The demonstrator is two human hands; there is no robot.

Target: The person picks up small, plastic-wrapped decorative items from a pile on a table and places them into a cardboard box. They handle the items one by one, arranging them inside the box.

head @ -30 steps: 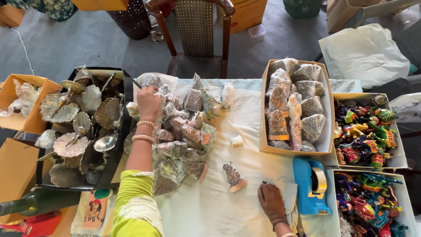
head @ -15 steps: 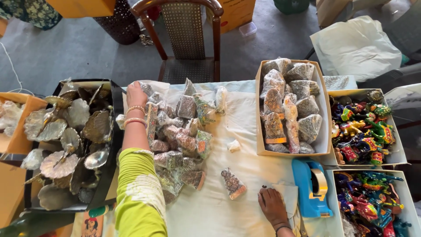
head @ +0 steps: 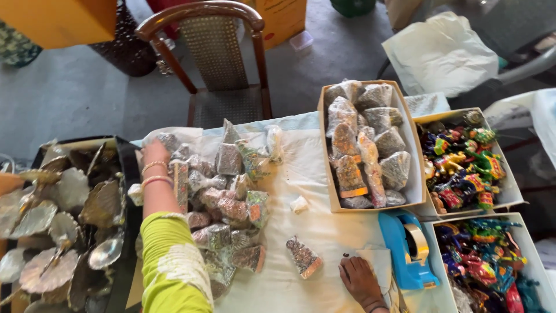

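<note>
**Left hand on the packet pile, right hand flat on the cloth**

While your left arm stretches straight forward in its green sleeve, your left hand rests on the far left edge of the heap of wrapped packets, back of the hand up, bangles at the wrist. The fingers curl down over a clear-wrapped packet at the top of the heap; whether they actually pinch it you cannot tell from this view, since the fingertips are hidden behind the hand. The heap spreads to the right of those fingers and back toward you along your forearm.

Your right hand lies palm down on the white cloth, fingers spread loosely and gripping nothing, the fingertips on a sheet of paper. Just left of those fingers lies a single packet, apart from them. It is flat on the cloth, its long axis running diagonally, narrow end toward the upper left, broad orange-trimmed base toward the lower right, nearer your wrist. Just right of the fingers stands a blue tape dispenser. Beyond the fingertips sits a cardboard box of packets.
</note>
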